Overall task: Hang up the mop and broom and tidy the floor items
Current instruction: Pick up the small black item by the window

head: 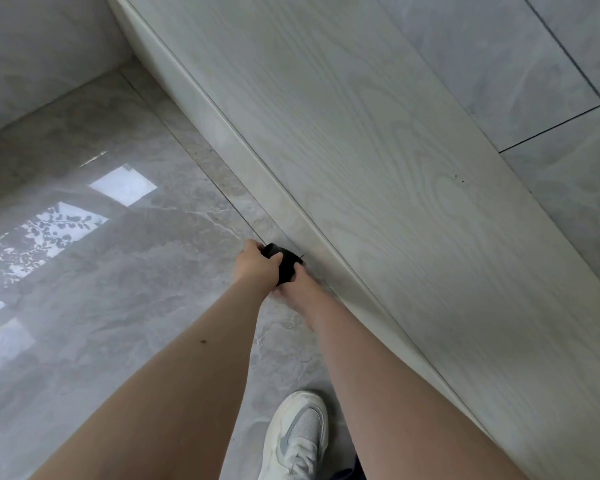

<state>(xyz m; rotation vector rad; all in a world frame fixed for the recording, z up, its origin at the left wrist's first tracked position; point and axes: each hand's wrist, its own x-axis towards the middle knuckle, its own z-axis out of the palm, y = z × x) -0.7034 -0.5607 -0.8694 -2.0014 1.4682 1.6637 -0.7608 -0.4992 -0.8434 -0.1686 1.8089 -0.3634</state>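
Polished grey floor fills the frame from nine o'clock round to six, with window light reflected at about nine. We reach both bare arms down toward the centre. Our left hand curls over the top and left side of a small black object, fingers wrapped onto it; we read this as a grip. Just to its right, our right hand comes in from beneath and behind, fingers tucked under the object's lower edge, holding it too, though the fingertips are hidden and how firmly it grips we cannot tell. The object sits at the foot of the pale baseboard, touching or nearly touching it, at twelve o'clock from both wrists. Its long axis seems to run along the baseboard line, from ten o'clock toward four, but too little shows to be sure, and we cannot say what it is. The left hand covers more of it; the right is lower and nearer the wall. Wood-grain panel rises from centre to three o'clock. Our white shoe stands at six. No mop or broom in view. Likely step: lifting this floor item away from the wall.
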